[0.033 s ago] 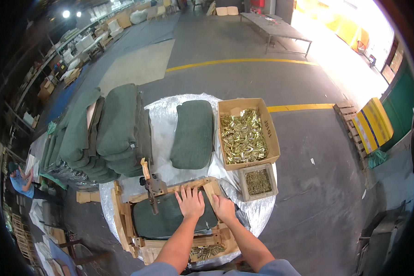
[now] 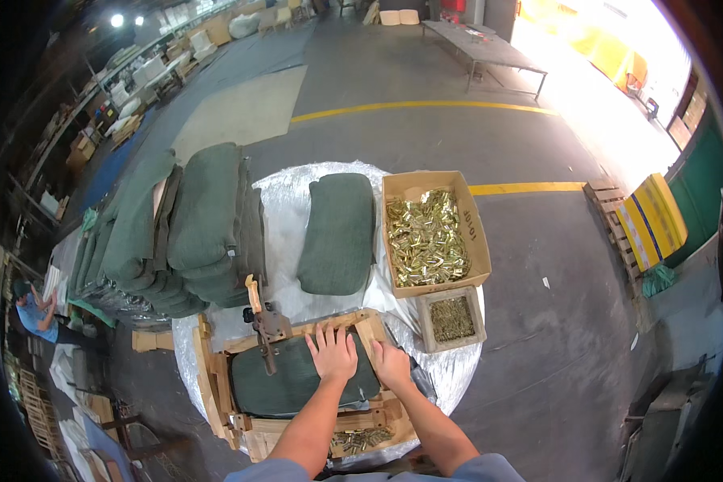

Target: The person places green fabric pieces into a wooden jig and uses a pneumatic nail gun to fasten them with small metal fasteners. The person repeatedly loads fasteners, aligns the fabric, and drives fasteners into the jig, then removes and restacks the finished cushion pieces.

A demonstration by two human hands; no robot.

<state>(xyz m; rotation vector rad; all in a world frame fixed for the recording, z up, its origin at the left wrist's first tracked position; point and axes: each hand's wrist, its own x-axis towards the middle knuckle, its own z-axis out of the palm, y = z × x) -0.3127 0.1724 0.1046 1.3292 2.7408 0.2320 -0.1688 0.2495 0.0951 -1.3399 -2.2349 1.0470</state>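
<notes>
My left hand (image 2: pixel 332 353) lies flat with fingers spread on a dark green padded cushion (image 2: pixel 269 381). That cushion sits inside a wooden frame (image 2: pixel 210 377) on the silver-covered round table. Beside it, my right hand (image 2: pixel 391 365) is closed over the frame's right rail; the undersides of its fingers are hidden. A metal clamp-like lever (image 2: pixel 263 329) with a wooden handle is mounted at the frame's far side and reaches over the cushion. Small metal fittings (image 2: pixel 361 439) lie in the frame's near part, by my forearms.
Another green cushion (image 2: pixel 337 233) lies beyond the frame. A cardboard box (image 2: pixel 478 241) of shiny brass-coloured metal pieces and a small square tray (image 2: pixel 426 325) of tiny hardware stand at right. Stacked green cushions (image 2: pixel 205 209) rise at left. Farther left, another person (image 2: pixel 40 317) stands.
</notes>
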